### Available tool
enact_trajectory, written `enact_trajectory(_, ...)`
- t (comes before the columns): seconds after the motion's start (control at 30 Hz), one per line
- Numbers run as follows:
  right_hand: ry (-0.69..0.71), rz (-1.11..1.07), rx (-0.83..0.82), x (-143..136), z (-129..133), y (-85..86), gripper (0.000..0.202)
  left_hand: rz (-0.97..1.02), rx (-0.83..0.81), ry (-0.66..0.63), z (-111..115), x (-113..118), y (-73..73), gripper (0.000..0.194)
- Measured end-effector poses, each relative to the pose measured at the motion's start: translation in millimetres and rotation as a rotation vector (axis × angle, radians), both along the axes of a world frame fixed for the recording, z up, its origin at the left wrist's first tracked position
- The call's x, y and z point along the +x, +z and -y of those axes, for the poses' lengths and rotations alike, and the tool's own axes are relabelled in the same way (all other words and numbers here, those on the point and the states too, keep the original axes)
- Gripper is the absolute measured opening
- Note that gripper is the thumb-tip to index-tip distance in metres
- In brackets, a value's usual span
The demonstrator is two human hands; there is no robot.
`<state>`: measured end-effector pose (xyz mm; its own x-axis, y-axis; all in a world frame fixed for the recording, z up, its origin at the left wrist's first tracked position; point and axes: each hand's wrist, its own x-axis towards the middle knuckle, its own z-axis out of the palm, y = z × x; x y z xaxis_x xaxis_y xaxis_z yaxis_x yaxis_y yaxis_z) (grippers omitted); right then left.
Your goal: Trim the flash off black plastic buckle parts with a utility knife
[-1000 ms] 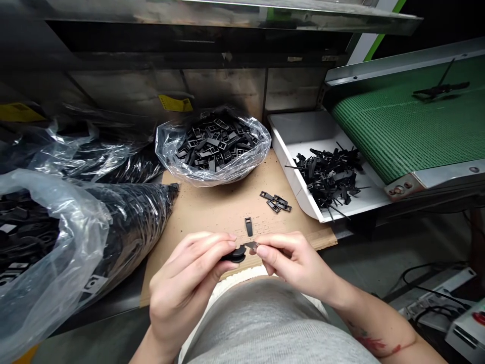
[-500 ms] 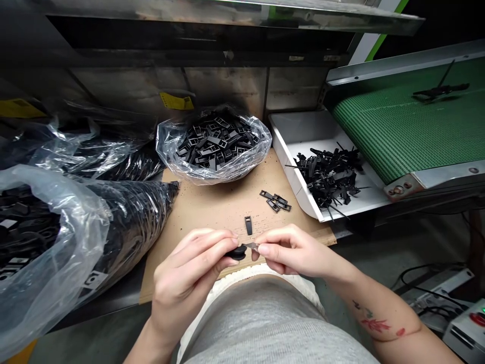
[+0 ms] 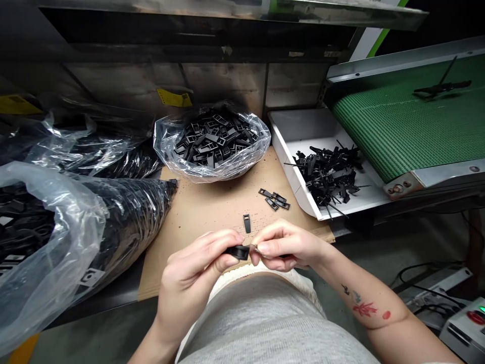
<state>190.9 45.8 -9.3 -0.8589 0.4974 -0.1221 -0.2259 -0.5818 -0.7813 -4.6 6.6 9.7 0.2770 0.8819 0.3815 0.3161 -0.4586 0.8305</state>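
Note:
My left hand [image 3: 193,265] pinches a small black plastic part [image 3: 239,252] between thumb and fingers, just above the front edge of the cardboard. Close against its right end, my right hand [image 3: 290,246] grips a small thin metal blade [image 3: 253,247], most of it hidden by the fingers. Whether the blade touches the part I cannot tell. Just beyond my hands, one black plastic clip [image 3: 247,223] with a rectangular opening lies alone on the cardboard sheet [image 3: 212,207]. Farther back and to the right is a small group of similar clips [image 3: 275,199].
A clear plastic bag [image 3: 212,174] full of black clips stands at the back. Large bags of black parts [image 3: 129,227] crowd the left. On the right, a white tray [image 3: 293,177] holds black scrap pieces [image 3: 329,174] beside a green conveyor belt [image 3: 409,121] carrying a black piece [image 3: 441,89].
The black part in my left hand has turned, showing a longer side. My right hand has shifted slightly left and up, and the blade shows less. The view has moved slightly.

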Motion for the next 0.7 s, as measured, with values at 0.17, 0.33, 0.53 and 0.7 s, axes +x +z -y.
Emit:
enact_trajectory(0.17, 0.072, -0.031, 0.019, -3.0, 5.7, 4.2, 0.018, 0.012, -0.099, 0.164, -3.2, 4.9, -5.9, 0.023)
enact_trajectory(0.33, -0.144, 0.196, 0.244, -2.5, 10.5, 13.2, 0.019, 0.117, -0.332, 0.286, -2.5, 8.2, -7.9, 0.013)
enact_trajectory(0.53, -0.618, 0.385, 0.362, -10.9, 24.4, 5.2, 0.016, 0.275, -0.517, 0.325, 1.1, 13.9, -3.5, 0.013)
enact_trajectory(0.7, -0.716, 0.398, 0.477, -26.7, 26.8, 4.9, 0.023, 0.169, -0.411, 0.241, -1.8, 10.8, -5.7, 0.014)
